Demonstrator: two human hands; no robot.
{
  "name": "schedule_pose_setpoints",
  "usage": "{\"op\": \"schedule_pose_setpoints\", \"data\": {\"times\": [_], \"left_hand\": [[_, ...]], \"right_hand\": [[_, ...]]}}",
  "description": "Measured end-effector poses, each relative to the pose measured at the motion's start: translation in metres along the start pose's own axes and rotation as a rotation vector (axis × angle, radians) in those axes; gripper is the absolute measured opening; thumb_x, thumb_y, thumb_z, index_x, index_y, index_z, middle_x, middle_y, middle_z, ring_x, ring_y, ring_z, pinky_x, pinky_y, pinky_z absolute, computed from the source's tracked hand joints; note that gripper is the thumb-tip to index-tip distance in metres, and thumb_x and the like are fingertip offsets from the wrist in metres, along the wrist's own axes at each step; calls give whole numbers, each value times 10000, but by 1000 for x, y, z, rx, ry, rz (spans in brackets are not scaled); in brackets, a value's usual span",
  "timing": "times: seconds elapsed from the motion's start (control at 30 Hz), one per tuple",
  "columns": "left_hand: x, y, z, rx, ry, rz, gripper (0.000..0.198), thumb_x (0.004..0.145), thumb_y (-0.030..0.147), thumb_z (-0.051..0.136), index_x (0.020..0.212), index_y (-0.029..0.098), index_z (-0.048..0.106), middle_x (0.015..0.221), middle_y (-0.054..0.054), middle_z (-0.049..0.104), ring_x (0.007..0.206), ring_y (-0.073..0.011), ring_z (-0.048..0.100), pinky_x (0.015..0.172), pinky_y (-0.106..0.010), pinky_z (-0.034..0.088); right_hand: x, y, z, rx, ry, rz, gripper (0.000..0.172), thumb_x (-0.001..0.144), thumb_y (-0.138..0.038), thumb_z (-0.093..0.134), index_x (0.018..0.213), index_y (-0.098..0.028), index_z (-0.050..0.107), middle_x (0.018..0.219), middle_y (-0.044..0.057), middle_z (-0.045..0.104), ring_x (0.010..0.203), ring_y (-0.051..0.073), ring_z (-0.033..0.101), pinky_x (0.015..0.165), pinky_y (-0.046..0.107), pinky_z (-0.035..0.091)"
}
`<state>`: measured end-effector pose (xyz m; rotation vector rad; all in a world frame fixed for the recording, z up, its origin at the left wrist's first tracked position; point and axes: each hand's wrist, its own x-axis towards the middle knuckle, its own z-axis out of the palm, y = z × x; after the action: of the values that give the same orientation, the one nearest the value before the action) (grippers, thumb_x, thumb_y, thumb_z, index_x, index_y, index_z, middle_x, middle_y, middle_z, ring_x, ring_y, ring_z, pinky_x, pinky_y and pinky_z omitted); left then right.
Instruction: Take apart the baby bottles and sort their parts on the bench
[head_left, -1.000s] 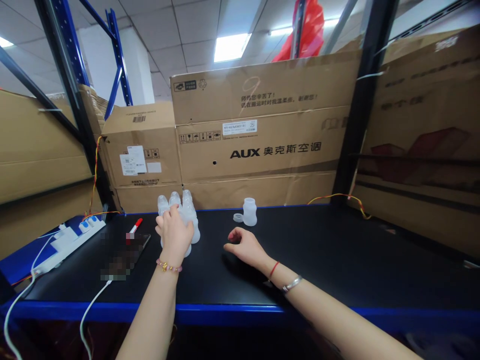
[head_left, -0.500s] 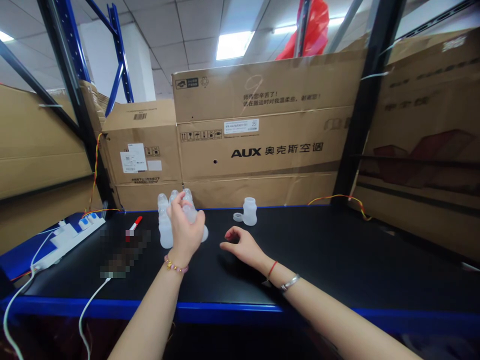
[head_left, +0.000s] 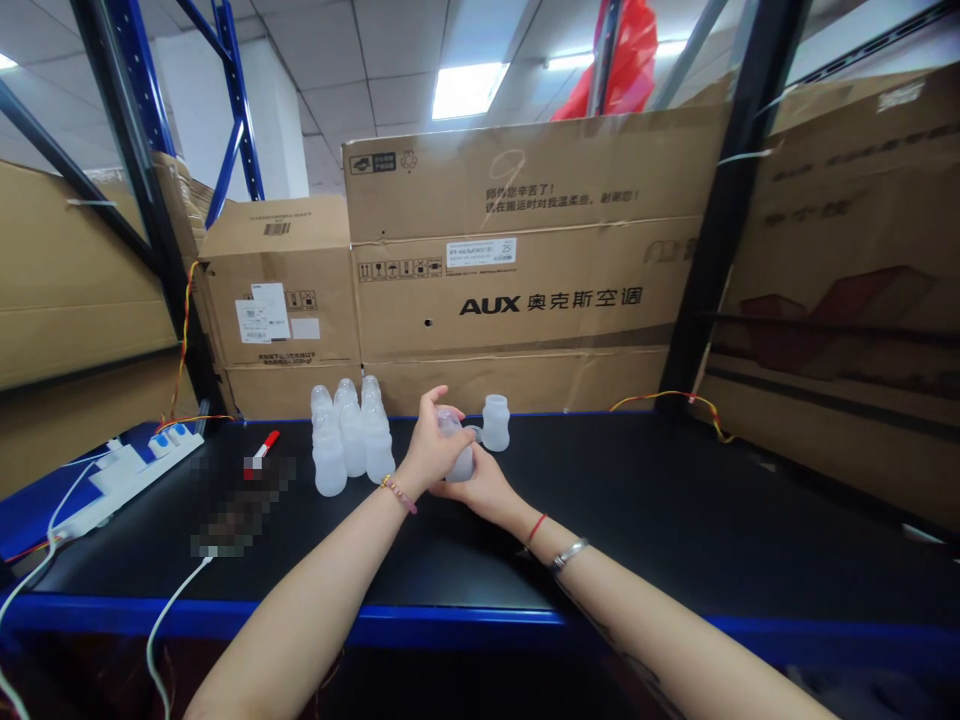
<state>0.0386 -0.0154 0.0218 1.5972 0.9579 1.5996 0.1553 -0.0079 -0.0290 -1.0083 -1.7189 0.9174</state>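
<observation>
Both my hands are on one translucent white bottle (head_left: 459,466) above the black tabletop. My left hand (head_left: 433,445) wraps its upper part, where a clear domed cap partly shows between the fingers. Lower down, my right hand (head_left: 484,487) closes around its base from the right. Just behind them an uncapped bottle (head_left: 496,424) stands upright, with a loose cap (head_left: 478,434) lying at its left, partly hidden by my fingers. Several capped bottles (head_left: 330,460) stand upright in rows to the left of my hands.
A red and white marker (head_left: 262,455) and a blurred-out object (head_left: 244,510) with a white cable lie on the left. Further left is a white power strip (head_left: 135,480). Cardboard panels (head_left: 525,330) wall the back and sides. A blue edge (head_left: 465,625) runs along the front.
My left hand has carried a bottle rightward from the rows of capped bottles. My right hand has closed on that bottle's lower part.
</observation>
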Motion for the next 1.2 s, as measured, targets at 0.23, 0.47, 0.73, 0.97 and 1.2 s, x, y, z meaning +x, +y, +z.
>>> {"op": "schedule_pose_setpoints", "data": {"times": [0.23,0.47,0.73,0.97,1.2], "left_hand": [[-7,-5,6,-302,31,-153,641,694,232,795,1234,164,457,896,-39,679,786,-150,653,796,-327,506],[-12,-4,3,-6,128,23,419,773,276,729,1141,180,554,837,-13,650,741,-140,629,740,-294,491],[-21,4,1,117,142,117,336,824,343,691,1089,205,537,846,-16,655,729,-143,633,730,-291,490],[-24,-1,1,125,210,130,317,855,384,669,1064,210,506,874,-27,643,801,-160,659,774,-305,501],[-28,3,5,101,261,153,322,870,396,655,1064,212,476,872,-30,642,805,-162,668,776,-305,509]], "right_hand": [[-3,-4,10,188,12,139,284,519,-164,709,784,-159,608,712,4,672,628,137,568,618,275,457],[-6,-17,9,269,-113,161,283,479,-144,704,740,-161,594,637,-32,642,576,108,524,563,244,411],[-13,-25,8,298,-141,126,296,477,-133,717,747,-164,602,644,-36,642,574,100,515,552,232,408],[-13,-25,8,326,-181,120,317,465,-145,757,740,-160,600,646,-34,647,586,98,511,568,233,416],[-14,-27,8,328,-192,106,363,452,-164,815,754,-157,613,653,-30,643,591,97,504,575,233,415]]}}
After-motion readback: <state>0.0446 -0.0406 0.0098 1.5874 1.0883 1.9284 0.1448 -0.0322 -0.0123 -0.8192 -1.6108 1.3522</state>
